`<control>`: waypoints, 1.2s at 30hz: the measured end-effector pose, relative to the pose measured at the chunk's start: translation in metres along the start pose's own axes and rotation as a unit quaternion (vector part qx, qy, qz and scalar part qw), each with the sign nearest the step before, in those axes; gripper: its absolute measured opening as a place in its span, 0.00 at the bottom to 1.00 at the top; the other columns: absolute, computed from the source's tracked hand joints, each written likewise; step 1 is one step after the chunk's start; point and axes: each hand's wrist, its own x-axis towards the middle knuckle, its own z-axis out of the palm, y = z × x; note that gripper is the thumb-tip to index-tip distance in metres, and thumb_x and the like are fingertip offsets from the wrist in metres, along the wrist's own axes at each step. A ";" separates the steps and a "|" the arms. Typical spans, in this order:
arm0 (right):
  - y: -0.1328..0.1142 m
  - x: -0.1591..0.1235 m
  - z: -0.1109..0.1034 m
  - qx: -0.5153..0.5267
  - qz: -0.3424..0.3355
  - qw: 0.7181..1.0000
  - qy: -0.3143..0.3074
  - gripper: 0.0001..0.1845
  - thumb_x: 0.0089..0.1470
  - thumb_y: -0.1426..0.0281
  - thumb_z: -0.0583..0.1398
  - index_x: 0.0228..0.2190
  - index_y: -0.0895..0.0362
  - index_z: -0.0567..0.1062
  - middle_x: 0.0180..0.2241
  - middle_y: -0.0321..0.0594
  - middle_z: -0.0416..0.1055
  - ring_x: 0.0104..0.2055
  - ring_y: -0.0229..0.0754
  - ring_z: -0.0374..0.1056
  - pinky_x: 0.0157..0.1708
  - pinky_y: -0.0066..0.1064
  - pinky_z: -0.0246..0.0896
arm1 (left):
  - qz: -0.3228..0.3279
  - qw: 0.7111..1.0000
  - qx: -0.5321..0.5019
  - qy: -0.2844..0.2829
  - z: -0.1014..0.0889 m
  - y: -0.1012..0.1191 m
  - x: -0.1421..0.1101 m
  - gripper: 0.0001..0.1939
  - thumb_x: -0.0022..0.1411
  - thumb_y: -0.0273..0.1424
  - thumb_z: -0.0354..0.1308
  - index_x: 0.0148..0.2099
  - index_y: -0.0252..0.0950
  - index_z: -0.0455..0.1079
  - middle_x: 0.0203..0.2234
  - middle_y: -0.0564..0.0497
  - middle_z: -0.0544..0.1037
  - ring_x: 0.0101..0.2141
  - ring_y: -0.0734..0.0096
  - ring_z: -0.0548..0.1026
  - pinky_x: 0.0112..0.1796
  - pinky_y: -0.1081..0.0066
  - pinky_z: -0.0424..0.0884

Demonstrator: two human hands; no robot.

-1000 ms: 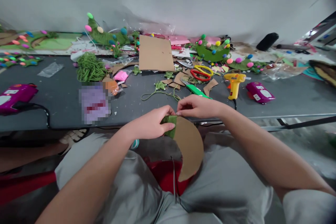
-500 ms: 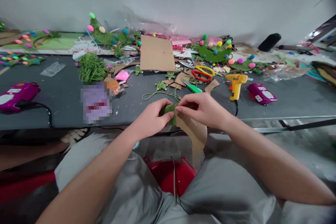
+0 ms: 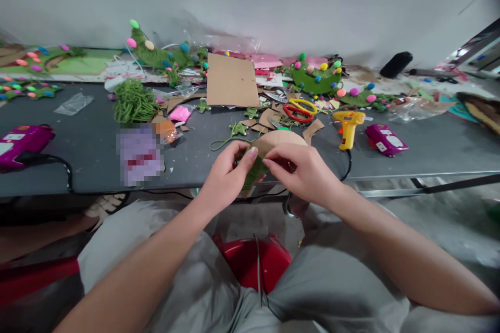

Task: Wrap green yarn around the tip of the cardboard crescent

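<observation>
A curved cardboard piece (image 3: 279,138), partly wrapped in green yarn (image 3: 255,166), is held over the table's front edge. My left hand (image 3: 230,169) is closed on its wrapped end, thumb on top. The thumb and fingers of my right hand (image 3: 300,166) pinch at the edge of the green wrapping; the strand between them is mostly hidden. The bare cardboard arcs up behind my right fingers. A loose strand of green yarn (image 3: 219,144) curls on the table beyond my left hand.
A yellow glue gun (image 3: 347,127) stands to the right, near a purple device (image 3: 386,139). Scissors (image 3: 299,112), cardboard scraps and a cardboard sheet (image 3: 233,80) lie ahead. Left are a green yarn pile (image 3: 135,100) and another purple device (image 3: 25,146). Pompom-trimmed green crescents (image 3: 316,80) line the back.
The curved cardboard has swung from hanging below my right hand to arching up above the table behind it. Both hands keep their hold close together.
</observation>
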 end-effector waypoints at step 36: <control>0.010 0.023 -0.005 0.178 0.174 0.967 0.060 0.21 0.54 0.54 0.65 0.22 0.59 0.77 0.18 0.35 0.67 0.22 0.32 0.56 0.23 0.28 0.50 | 0.130 0.978 0.017 0.160 0.008 0.017 0.013 0.14 0.61 0.40 0.64 0.39 0.35 0.71 0.26 0.53 0.75 0.26 0.73 0.73 0.26 0.76 0.71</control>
